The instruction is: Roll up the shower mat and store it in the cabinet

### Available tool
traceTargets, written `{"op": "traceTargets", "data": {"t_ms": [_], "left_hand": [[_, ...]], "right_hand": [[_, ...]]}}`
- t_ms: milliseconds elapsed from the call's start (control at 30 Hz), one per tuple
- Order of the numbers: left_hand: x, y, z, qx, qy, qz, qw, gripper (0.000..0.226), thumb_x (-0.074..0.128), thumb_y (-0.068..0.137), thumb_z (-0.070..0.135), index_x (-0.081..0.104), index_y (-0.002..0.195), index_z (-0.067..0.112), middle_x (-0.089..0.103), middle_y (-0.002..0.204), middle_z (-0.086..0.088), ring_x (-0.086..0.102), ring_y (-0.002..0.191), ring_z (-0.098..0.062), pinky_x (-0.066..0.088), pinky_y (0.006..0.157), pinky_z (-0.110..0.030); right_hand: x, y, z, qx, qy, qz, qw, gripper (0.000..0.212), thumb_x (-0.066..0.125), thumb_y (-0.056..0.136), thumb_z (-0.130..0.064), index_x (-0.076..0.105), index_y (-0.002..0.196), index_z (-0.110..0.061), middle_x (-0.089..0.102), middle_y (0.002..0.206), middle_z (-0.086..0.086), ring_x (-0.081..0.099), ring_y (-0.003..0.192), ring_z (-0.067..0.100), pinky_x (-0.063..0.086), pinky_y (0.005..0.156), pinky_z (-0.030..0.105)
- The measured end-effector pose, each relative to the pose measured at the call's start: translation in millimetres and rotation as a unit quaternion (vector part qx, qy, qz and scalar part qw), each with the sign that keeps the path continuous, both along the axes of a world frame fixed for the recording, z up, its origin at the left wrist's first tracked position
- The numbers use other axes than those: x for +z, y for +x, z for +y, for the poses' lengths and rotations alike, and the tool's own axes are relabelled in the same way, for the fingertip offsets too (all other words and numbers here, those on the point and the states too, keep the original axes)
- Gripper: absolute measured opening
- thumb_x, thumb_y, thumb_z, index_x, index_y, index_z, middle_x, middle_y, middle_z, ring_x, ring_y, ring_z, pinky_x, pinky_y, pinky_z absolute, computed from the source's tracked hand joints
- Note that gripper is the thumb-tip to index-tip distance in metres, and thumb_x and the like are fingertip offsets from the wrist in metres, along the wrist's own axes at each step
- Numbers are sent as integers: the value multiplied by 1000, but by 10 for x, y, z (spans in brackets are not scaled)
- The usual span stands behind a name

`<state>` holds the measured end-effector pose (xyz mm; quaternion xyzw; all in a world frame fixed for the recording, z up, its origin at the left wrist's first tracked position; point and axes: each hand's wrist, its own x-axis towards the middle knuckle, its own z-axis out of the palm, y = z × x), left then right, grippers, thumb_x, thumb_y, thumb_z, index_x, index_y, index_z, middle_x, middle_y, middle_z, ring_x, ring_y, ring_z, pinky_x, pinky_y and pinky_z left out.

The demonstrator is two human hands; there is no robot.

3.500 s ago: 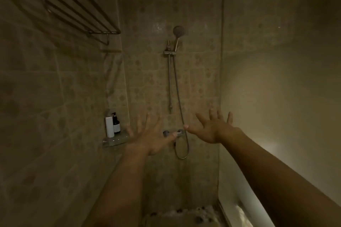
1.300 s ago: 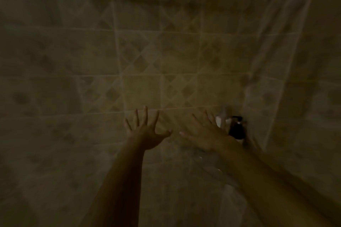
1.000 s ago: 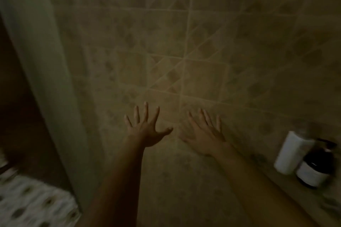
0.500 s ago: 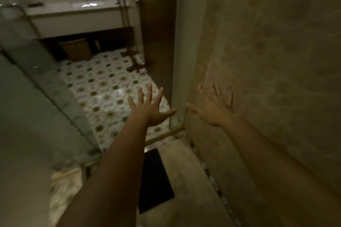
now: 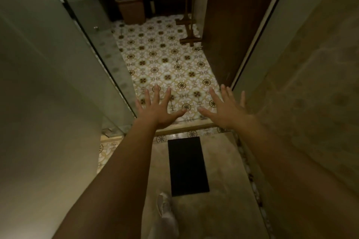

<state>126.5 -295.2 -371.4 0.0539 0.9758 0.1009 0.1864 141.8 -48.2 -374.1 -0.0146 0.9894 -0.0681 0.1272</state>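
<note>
A dark rectangular shower mat lies flat on the beige shower floor, just inside the raised threshold. My left hand and my right hand are stretched out in front of me with fingers spread, high above the floor and beyond the mat's far end. Neither hand holds or touches anything. Under a pale counter at the far end, the space is dark and open; I cannot tell whether it is the cabinet.
A glass shower door stands open on the left. A tiled wall runs along the right, next to a dark wooden panel. Beyond the threshold lies patterned floor tile, with a brown bin and a wooden stand's feet. My foot is near the mat.
My view has swung from the shower wall and fittings round to the doorway and tilted down. The mat has come fully into view. My hands stay spread and empty.
</note>
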Motion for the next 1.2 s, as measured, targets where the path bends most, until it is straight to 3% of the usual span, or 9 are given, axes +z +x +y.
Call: {"op": "traceTargets", "data": {"t_ms": [200, 367, 567, 767, 900, 967, 1067, 1200], "left_hand": [[-753, -339, -131, 16, 13, -41, 999, 108, 16, 59, 100, -18, 146, 46, -36, 154, 3, -31, 141, -32, -18, 107, -64], [-2013, -473, -60, 24, 0, -76, 997, 110, 11, 55, 102, -19, 145, 47, -35, 154, 4, -26, 142, -34, -10, 110, -68], [-4082, -594, 103, 33, -25, -84, 996, 110, 8, 53, 103, -20, 144, 47, -33, 155, 3, -28, 142, -32, -12, 107, -68], [-6311, -788, 204, 5, -24, -103, 994, 105, 17, 63, 97, -20, 145, 44, -34, 153, 6, -28, 142, -28, -13, 108, -65], [-7529, -952, 199, -13, -40, -101, 994, 89, 42, 89, 68, -13, 151, 35, -31, 156, 1, -22, 144, -29, -2, 114, -62], [-8082, -1103, 198, -11, -32, -91, 995, 85, 50, 93, 50, -8, 152, 33, -30, 157, -1, -18, 146, -30, 6, 116, -60], [-8641, -1322, 144, -23, -33, -76, 996, 81, 51, 94, 34, -4, 153, 29, -22, 160, -3, -7, 147, -32, 11, 116, -57], [-9041, -1445, 109, -53, -47, -66, 995, 75, 48, 94, 26, 3, 154, 22, 9, 162, -6, 8, 147, -29, 12, 117, -54]], "right_hand": [[-653, -352, -154, 16, -2, -58, 998, 104, 3, 65, -97, -11, 151, -40, -17, 162, 5, -20, 146, 21, -24, 107, 60], [-1832, -654, -65, 47, 8, -115, 992, 104, 5, 67, -96, -10, 151, -38, -17, 162, 5, -18, 147, 23, -18, 110, 64], [-3964, -909, 184, 80, 34, -137, 987, 106, 0, 63, -97, -11, 151, -39, -17, 162, 6, -18, 147, 24, -17, 111, 63], [-6289, -1171, 360, 77, 20, -143, 987, 112, 1, 59, -99, -9, 151, -36, -13, 162, 6, -12, 148, 25, -9, 112, 60], [-7572, -1338, 407, 102, 13, -158, 982, 107, 20, 69, -93, -10, 152, -32, -10, 163, 7, -9, 148, 28, -9, 115, 59], [-8115, -1482, 417, 111, 12, -166, 980, 104, 32, 75, -87, -9, 152, -30, -10, 163, 6, -7, 148, 29, -11, 113, 58], [-8654, -1663, 397, 120, 7, -150, 981, 87, 42, 91, -63, -1, 154, -21, -3, 163, 8, 1, 148, 29, -2, 115, 56], [-8978, -1737, 393, 117, -13, -93, 989, 64, 47, 97, -29, 18, 151, -13, 31, 154, 13, 26, 139, 31, 16, 113, 52]]}}
